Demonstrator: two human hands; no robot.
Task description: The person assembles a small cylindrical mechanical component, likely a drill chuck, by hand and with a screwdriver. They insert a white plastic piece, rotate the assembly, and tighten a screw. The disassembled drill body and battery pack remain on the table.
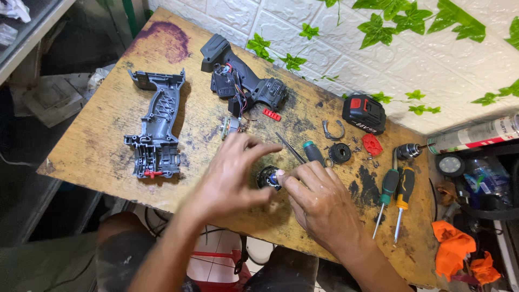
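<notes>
A small round black and silver motor part (268,176) rests on the worn wooden table (97,146) near its front edge. My left hand (233,172) and my right hand (316,203) both pinch it from opposite sides with their fingertips. Just behind my hands lies a screwdriver with a teal and black handle (312,151). An empty grey drill housing half (158,127) lies at the left. The other housing half (243,81), with wires and a switch inside, lies at the back.
A black and red battery pack (364,113), a black gear ring (339,153), a red cap (372,145) and small screws lie right of centre. A drill chuck (408,151), a green-handled (387,192) and a yellow-handled screwdriver (404,194) sit further right. Orange cloth (451,249) hangs beyond the table's right end.
</notes>
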